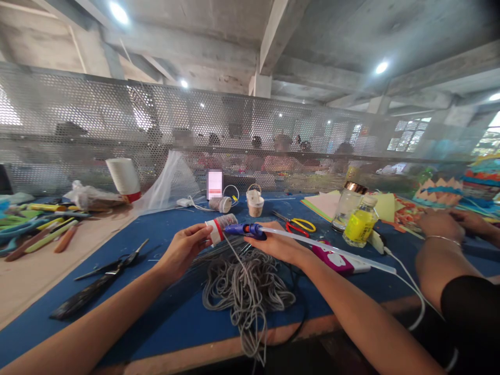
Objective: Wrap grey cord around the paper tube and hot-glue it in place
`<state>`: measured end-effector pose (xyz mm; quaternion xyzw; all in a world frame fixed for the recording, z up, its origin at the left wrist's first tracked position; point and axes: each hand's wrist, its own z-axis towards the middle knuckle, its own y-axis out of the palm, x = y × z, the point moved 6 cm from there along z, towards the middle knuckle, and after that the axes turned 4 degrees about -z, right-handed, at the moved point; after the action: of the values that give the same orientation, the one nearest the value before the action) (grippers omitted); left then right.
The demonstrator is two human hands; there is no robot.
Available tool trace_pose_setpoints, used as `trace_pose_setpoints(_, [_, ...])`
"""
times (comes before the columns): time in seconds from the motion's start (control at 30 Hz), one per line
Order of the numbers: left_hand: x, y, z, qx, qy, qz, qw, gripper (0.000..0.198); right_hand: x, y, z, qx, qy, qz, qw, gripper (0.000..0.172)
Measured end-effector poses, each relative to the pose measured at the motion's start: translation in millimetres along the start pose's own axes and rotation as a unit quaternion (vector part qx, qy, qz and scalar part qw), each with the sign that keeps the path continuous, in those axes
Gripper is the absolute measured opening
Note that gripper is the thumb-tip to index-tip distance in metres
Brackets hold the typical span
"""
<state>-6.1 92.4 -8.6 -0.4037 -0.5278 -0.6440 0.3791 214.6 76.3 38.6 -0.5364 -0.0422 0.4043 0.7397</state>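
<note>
My left hand (183,250) is closed on a small paper cup (217,229) with a red rim, partly wrapped in grey cord. My right hand (279,244) grips a blue glue gun (246,229) with a clear glue stick (332,250) sticking out behind it; the orange nozzle touches the wrapped cup. A strand of grey cord runs from the cup down to a loose pile of grey cord (248,291) on the blue mat below my hands.
Black scissors (113,266) lie at left, yellow-handled scissors (299,224) behind my right hand. A yellow liquid bottle (360,225), a glass jar (347,203), a small wrapped cup (255,203), a stack of paper cups (124,178). Another person's arm (449,245) rests at right. A mesh screen (234,135) stands behind.
</note>
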Motion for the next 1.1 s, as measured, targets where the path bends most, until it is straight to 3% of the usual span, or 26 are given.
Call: trace_pose_setpoints(1.1, [-0.8,-2.3,0.8,0.001,0.000,-0.004,1.000,0.022,-4.6,-3.4,-2.0,-0.018,-0.014,0.001,1.000,0.022])
